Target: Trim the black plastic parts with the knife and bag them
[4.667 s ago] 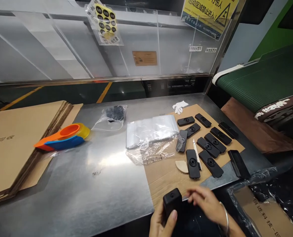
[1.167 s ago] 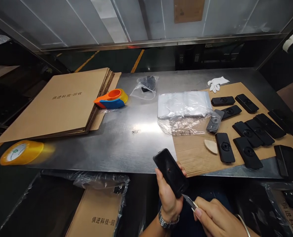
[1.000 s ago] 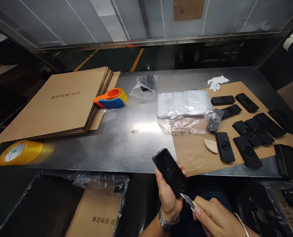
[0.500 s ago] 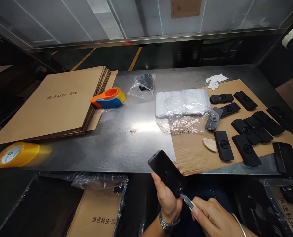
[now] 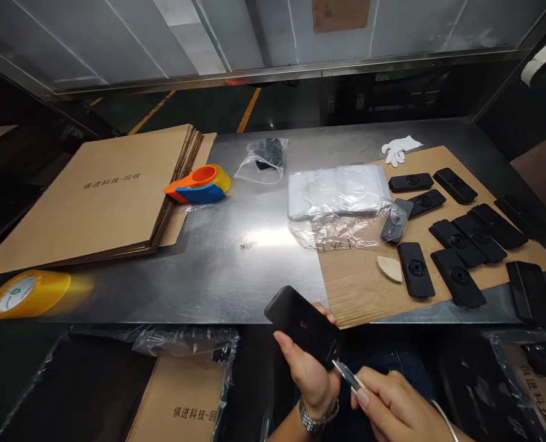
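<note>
A black oblong plastic housing (image 5: 303,325) with rounded corners rests in my left hand (image 5: 312,374), tilted, its far end over the table's front edge. My fingers wrap its side and the thumb lies along the near side. My right hand (image 5: 390,399) grips a utility knife (image 5: 348,376), its blade tip at the housing's near end, by a small opening; whether the blade touches is hard to tell. Several similar black housings (image 5: 416,270) lie on a cardboard sheet (image 5: 353,294) to the right.
Flat cardboard boxes (image 5: 116,190) are stacked at the left, with a tape dispenser (image 5: 197,184) against them and a tape roll (image 5: 27,294) in front. Clear plastic bags (image 5: 337,190), a bagged black part (image 5: 268,156) and a white glove (image 5: 402,149) lie on the metal table (image 5: 236,270).
The housing has shifted slightly left and turned a little flatter in my left hand. The knife tip has moved slightly left with it. The whole view has shifted a little.
</note>
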Demonstrator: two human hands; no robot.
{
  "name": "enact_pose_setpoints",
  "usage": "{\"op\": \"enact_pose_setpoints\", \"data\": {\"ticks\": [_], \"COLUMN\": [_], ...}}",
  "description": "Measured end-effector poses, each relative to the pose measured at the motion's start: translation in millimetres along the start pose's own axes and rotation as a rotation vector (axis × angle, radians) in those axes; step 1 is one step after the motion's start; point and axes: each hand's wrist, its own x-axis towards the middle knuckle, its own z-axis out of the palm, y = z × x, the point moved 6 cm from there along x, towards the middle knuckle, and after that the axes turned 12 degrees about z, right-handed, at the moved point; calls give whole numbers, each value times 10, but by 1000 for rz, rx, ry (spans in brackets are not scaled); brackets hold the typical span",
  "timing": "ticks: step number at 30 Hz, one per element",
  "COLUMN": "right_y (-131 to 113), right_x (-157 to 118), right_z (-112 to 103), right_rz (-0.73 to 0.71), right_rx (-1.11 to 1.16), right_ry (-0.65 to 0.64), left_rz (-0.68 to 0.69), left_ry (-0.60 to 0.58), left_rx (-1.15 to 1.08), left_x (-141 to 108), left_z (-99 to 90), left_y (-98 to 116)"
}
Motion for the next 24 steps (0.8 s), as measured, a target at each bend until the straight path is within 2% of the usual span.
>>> {"op": "enact_pose_setpoints", "data": {"ticks": [4, 7, 9, 13, 19, 24], "right_y": [-87, -198, -237, -264, -280, -277], "right_x": [-97, -170, -183, -168, -170, -179], "right_z": [-106, -76, -44, 6, 25, 13], "right_rz": [-181, -356, -413, -422, -401, -397], "right_rx": [-254, -494, -606, -714, -746, -745], "right_ry": [437, 644, 729, 800, 751, 762], "left_rz": [119, 204, 253, 322, 341, 360], "left_ry": [64, 32, 13, 29, 21, 1], "left_rx": [-43, -45, -35, -12, -4, 13], "left_x": [34, 57, 60, 41, 28, 24], "left_z": [-52, -45, -31, -21, -7, -3], "left_y": [38, 81, 116, 178, 184, 186]}}
